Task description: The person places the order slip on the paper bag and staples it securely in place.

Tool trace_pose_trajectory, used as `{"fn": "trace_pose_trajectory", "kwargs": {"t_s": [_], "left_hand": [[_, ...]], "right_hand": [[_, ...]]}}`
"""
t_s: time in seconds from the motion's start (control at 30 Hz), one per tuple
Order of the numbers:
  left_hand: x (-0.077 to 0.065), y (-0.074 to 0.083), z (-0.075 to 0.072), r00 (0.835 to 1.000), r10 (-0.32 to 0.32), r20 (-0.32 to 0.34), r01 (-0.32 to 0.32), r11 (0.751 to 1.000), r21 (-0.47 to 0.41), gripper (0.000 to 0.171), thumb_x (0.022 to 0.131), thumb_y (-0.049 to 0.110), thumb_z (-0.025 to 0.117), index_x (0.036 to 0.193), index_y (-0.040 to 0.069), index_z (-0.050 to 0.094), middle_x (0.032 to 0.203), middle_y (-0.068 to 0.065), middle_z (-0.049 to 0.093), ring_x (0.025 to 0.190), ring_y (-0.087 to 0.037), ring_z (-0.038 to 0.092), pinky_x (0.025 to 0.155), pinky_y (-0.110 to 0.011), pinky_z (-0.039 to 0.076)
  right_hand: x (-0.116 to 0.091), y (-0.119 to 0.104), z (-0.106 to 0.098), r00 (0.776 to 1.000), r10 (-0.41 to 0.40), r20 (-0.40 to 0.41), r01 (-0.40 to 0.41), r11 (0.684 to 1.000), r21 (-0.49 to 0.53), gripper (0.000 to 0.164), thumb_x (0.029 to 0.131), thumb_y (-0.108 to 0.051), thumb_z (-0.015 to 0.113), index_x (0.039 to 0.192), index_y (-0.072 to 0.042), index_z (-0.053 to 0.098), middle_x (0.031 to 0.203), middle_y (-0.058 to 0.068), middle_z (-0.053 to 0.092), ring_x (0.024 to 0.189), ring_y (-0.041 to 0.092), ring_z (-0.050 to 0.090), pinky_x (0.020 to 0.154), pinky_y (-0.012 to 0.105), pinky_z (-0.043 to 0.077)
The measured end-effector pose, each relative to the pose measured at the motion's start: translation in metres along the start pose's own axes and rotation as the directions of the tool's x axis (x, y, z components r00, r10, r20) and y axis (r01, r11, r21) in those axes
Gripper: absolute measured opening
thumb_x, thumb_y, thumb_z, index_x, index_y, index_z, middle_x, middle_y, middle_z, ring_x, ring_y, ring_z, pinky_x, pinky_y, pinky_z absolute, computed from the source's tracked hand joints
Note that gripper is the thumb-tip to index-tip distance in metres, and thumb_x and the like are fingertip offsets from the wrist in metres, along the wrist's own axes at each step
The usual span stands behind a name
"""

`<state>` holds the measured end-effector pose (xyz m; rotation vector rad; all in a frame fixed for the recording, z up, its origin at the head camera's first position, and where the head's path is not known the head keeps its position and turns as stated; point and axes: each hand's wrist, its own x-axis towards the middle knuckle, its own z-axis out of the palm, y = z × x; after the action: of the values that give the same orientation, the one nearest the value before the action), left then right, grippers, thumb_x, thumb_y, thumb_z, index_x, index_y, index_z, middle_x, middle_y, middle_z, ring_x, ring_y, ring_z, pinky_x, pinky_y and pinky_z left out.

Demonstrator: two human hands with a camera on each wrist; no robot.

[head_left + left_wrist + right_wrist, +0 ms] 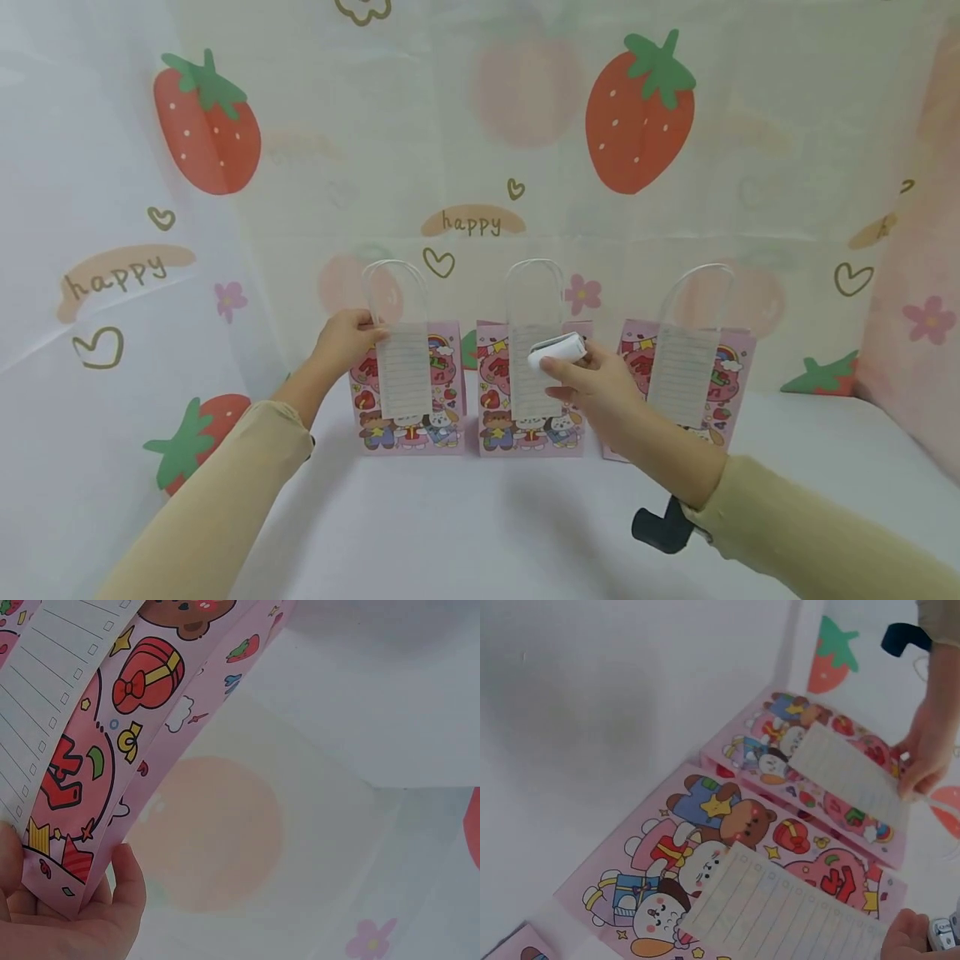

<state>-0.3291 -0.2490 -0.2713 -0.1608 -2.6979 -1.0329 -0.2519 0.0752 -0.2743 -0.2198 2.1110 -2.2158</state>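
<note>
Three pink gift bags with cartoon animals stand in a row, each with a lined checklist sheet on its front. My left hand (pixel 348 337) pinches the top left corner of the left gift bag (pixel 450 387). The thumb lies at the edge of its checklist sheet (pixel 405 383), and other fingers are behind the bag. My right hand (pixel 600 383) holds a small white stapler (pixel 557 350) in front of the middle gift bag (pixel 491 437) and overlaps that bag's sheet (pixel 532 408) in the head view. A printed pattern shows on the stapler (pixel 946 934) in the right wrist view.
The right gift bag (pixel 738 350) is partly behind my right forearm. White twisted handles (pixel 393 262) rise above each bag. A white-covered table (pixel 450 533) carries them. Behind hangs a cloth backdrop (pixel 420 108) printed with strawberries. A black strap piece (pixel 663 529) hangs at my right wrist.
</note>
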Motion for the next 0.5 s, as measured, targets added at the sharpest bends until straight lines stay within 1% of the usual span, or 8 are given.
{"fn": "trace_pose_trajectory", "kwargs": {"t_s": [0.03,0.1,0.17,0.2,0.27,0.33,0.4,0.5], "left_hand": [[0.000,0.000,0.000,1.000,-0.003,0.003,0.003,1.000,-0.002,0.031,0.098,0.018,0.058,0.114,-0.010,0.061,0.110,-0.025,0.065,0.096,-0.034,0.060,0.089,-0.049,0.046],[0.000,0.001,-0.001,1.000,-0.009,0.006,0.009,1.000,-0.005,0.032,0.098,0.018,0.058,0.114,-0.009,0.061,0.111,-0.025,0.065,0.097,-0.034,0.060,0.089,-0.049,0.046],[0.000,0.001,-0.001,1.000,-0.009,0.006,0.009,1.000,-0.006,0.032,0.098,0.018,0.058,0.114,-0.009,0.061,0.110,-0.025,0.065,0.097,-0.034,0.060,0.088,-0.048,0.046],[0.000,0.001,-0.001,1.000,-0.008,0.006,0.008,1.000,-0.006,0.032,0.098,0.018,0.058,0.113,-0.010,0.061,0.110,-0.025,0.065,0.096,-0.034,0.060,0.088,-0.048,0.047],[0.001,0.000,-0.001,1.000,-0.005,0.005,0.005,1.000,-0.009,0.031,0.098,0.018,0.058,0.113,-0.010,0.061,0.109,-0.025,0.066,0.096,-0.034,0.061,0.087,-0.048,0.047],[0.001,0.000,-0.001,1.000,-0.005,0.008,0.005,1.000,-0.014,0.031,0.098,0.018,0.058,0.112,-0.010,0.061,0.109,-0.025,0.066,0.096,-0.034,0.061,0.087,-0.048,0.047],[0.002,-0.001,0.000,1.000,-0.007,0.011,0.007,1.000,-0.019,0.032,0.098,0.017,0.058,0.114,-0.010,0.061,0.110,-0.026,0.065,0.097,-0.034,0.061,0.088,-0.048,0.047],[0.003,-0.002,0.001,1.000,-0.013,0.014,0.014,1.000,-0.019,0.033,0.099,0.018,0.058,0.116,-0.010,0.061,0.111,-0.026,0.065,0.098,-0.035,0.060,0.090,-0.048,0.046]], "right_hand": [[0.001,0.000,0.002,1.000,-0.005,-0.003,0.005,1.000,-0.006,0.054,0.096,-0.015,0.062,0.142,0.001,0.038,0.139,0.020,0.048,0.123,0.038,0.049,0.101,0.039,0.044],[0.003,-0.002,0.004,1.000,0.000,-0.006,0.000,1.000,-0.002,0.053,0.096,-0.015,0.063,0.141,-0.001,0.038,0.139,0.018,0.049,0.122,0.040,0.050,0.108,0.054,0.032],[0.005,-0.003,0.007,1.000,-0.003,-0.005,0.003,1.000,0.008,0.052,0.096,-0.016,0.063,0.140,-0.002,0.039,0.138,0.018,0.050,0.121,0.040,0.051,0.110,0.061,0.023],[0.006,-0.004,0.008,1.000,-0.012,-0.001,0.012,1.000,0.011,0.051,0.096,-0.015,0.063,0.139,-0.002,0.039,0.137,0.018,0.051,0.120,0.040,0.052,0.109,0.061,0.023],[0.008,-0.005,0.011,0.999,-0.035,0.011,0.035,0.999,0.013,0.048,0.096,-0.013,0.063,0.136,-0.001,0.041,0.134,0.018,0.053,0.117,0.038,0.053,0.108,0.060,0.027],[0.011,-0.006,0.015,0.997,-0.077,0.028,0.076,0.997,0.014,0.046,0.095,-0.009,0.063,0.135,0.002,0.042,0.131,0.020,0.054,0.115,0.034,0.055,0.104,0.046,0.041],[0.014,-0.005,0.019,0.994,-0.105,0.042,0.105,0.994,-0.008,0.045,0.094,-0.006,0.063,0.133,0.004,0.044,0.128,0.020,0.056,0.113,0.029,0.056,0.096,0.037,0.048],[0.021,-0.002,0.025,0.989,-0.135,0.059,0.138,0.989,-0.045,0.045,0.093,-0.004,0.064,0.133,0.004,0.046,0.125,0.021,0.058,0.111,0.027,0.058,0.092,0.034,0.051]]}}
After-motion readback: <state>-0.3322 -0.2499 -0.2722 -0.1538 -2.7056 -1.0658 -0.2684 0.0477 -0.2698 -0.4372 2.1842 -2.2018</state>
